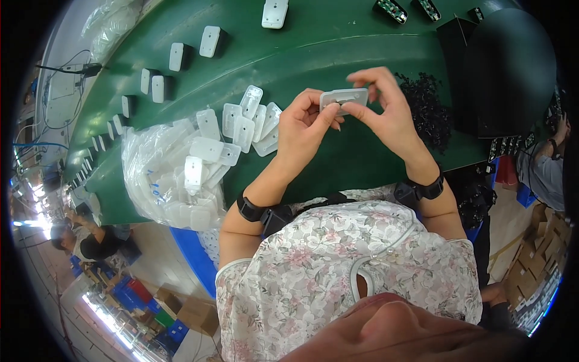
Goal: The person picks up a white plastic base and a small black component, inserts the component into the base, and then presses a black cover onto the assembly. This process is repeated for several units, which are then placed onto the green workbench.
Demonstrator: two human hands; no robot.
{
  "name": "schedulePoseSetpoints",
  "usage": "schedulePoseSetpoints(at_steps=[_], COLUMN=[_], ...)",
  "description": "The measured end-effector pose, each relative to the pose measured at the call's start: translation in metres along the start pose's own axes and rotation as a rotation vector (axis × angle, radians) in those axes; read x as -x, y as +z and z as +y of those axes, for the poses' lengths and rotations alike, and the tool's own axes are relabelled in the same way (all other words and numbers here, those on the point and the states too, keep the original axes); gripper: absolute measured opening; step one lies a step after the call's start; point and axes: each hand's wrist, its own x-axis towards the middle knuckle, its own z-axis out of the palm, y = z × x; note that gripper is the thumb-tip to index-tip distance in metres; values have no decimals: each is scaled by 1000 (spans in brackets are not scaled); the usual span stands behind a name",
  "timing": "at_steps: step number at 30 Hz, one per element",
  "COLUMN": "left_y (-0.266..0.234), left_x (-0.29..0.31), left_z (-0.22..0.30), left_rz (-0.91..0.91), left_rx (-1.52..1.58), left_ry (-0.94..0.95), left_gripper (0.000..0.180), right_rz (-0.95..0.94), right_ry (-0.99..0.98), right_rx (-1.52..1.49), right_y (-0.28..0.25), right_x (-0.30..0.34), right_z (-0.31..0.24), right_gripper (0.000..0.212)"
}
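Observation:
A translucent white plastic cover [357, 95], a shallow rectangular shell, is held over the green table with its hollow side toward me. My left hand [303, 125] grips its left end, thumb on the inner face and fingers behind. My right hand [391, 116] touches the inside of the cover with its thumb, while its other fingers are raised and apart. Something small and dark seems to lie by the thumb tips, too small to name. To the left, several similar covers [243, 134] lie loosely next to a clear plastic bag [161, 175] that holds more.
A heap of small black parts [425, 102] lies right of my hands, beside a black box [457, 66]. White-and-black housings [210, 42] stand in a curved row on the green table [313, 60]. Circuit-board units [392, 11] rest at the far edge. Other people sit at both sides.

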Motion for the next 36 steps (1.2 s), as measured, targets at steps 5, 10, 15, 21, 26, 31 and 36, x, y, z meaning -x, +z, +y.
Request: schedulePoseSetpoints(at_steps=[5, 10, 15, 21, 26, 31, 36], left_y=[-6, -6, -21, -29, -7, -7, -17], left_x=[1, -8, -41, -78, -59, -41, -47], left_z=[-2, 8, 4, -16, -11, -23, -24], left_rz=[-35, -94, 169, 106, 147, 59, -71], left_rx=[-45, -41, -219, -993, -1396, -1392, -1304], left_ry=[-41, -112, -85, 285, 347, 487, 642], left_gripper=[9, 11, 13, 10, 30, 44, 49], right_rz=[-245, -192, -211, 172, 161, -9, -40], right_ry=[241, 279, 96, -193, -95, 26, -105], right_rx=[-70, -77, 30, 1136, 839, 265, 562], right_y=[-7, -8, -19, -56, -53, -50, -51], right_x=[-3, -10, -52, -148, -139, -76, -53], right_z=[2, 8, 34, 61, 75, 59, 52], right_gripper=[19, 18, 39, 49, 53, 50, 43])
